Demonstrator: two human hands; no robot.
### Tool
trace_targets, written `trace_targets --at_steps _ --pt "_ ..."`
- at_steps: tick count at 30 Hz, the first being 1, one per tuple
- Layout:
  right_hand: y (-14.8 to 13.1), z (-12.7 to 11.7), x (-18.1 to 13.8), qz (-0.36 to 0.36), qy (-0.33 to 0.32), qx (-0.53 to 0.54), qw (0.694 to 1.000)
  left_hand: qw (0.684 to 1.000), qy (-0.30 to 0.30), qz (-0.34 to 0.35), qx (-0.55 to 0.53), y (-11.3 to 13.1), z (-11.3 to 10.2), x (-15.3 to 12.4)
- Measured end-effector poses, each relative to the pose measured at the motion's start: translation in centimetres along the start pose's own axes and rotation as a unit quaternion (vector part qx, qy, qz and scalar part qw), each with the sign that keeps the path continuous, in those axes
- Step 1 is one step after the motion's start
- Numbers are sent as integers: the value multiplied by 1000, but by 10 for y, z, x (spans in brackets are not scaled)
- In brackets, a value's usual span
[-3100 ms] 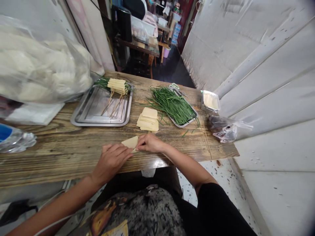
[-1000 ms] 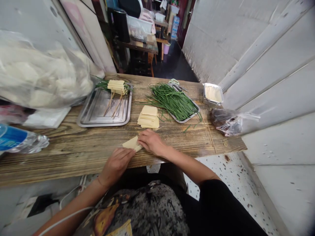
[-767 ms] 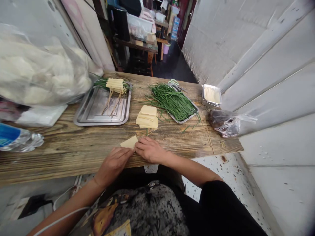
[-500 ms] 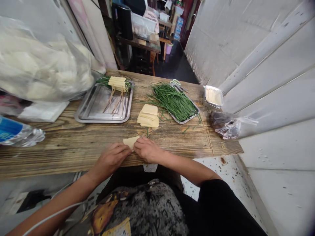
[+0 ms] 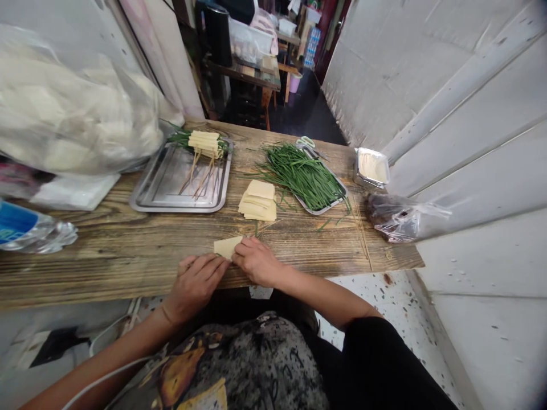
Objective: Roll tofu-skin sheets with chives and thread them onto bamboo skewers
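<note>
A pale yellow tofu sheet [image 5: 225,247] lies near the table's front edge, its lower side under my fingers. My left hand [image 5: 199,280] grips its near left edge with bent fingers. The right end is pinched by my right hand [image 5: 255,261], which covers that corner. A bit of green shows at the near edge by my left fingertips. Just beyond is a stack of tofu sheets [image 5: 258,201]. Green chives [image 5: 305,175] are heaped on a small metal tray [image 5: 317,211] at the right. Rolled tofu skewers [image 5: 205,143] rest on a larger metal tray [image 5: 179,208].
Thin wooden skewers [image 5: 362,234] lie at the right, near a tied plastic bag [image 5: 393,217] and a foil-lined box [image 5: 371,168]. Scissors [image 5: 306,142] sit behind the chives. At left are a water bottle [image 5: 36,228] and a big plastic bag [image 5: 77,114]. Walls flank the wooden table [image 5: 141,250].
My left hand has shifted slightly, with its wrist nearer my body. The right hand stays at the sheet's right end. A little more of the sheet's near edge shows.
</note>
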State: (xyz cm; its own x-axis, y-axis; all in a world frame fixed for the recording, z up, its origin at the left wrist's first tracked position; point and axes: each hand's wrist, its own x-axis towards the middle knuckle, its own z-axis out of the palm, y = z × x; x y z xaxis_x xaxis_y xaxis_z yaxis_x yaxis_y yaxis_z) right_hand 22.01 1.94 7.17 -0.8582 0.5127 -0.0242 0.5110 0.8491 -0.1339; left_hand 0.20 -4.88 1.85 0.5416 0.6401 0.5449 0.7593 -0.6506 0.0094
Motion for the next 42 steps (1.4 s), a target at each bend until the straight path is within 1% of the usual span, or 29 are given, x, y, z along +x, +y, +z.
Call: trace_targets --at_steps 5,8,14,16,18,20,23,25,28,32,36,42 --pt "-1 2 1 14 2 10 1000 1000 -6 -6 -2 -1 1 -1" --pt "1 1 3 25 3 31 999 1000 -21 1 -14 -7 3 1" --pt "6 2 5 23 29 37 999 989 -91 -9 -116 -27 0 24" --pt "6 6 5 20 37 36 998 985 -100 -8 -143 -31 -2 30" --pt "7 10 6 12 46 41 998 984 -92 -15 -152 -32 -3 31" --pt "9 12 10 2 49 48 998 986 -70 -27 -146 -30 -3 28" --pt "16 10 19 -24 24 68 997 992 -23 -50 -110 -23 -1 20" --pt "21 7 25 -42 1 80 996 995 -6 -53 -85 -17 0 13" --pt "26 2 29 -63 -20 93 993 998 -1 -33 -60 -11 2 3" --pt "28 1 29 -63 -4 138 988 999 4 0 -48 -11 7 -8" --pt "31 2 30 -61 -6 188 980 999 4 8 -46 -13 7 -8" --pt "36 -5 35 -60 -45 208 975 997 -5 17 -74 -16 7 -5"
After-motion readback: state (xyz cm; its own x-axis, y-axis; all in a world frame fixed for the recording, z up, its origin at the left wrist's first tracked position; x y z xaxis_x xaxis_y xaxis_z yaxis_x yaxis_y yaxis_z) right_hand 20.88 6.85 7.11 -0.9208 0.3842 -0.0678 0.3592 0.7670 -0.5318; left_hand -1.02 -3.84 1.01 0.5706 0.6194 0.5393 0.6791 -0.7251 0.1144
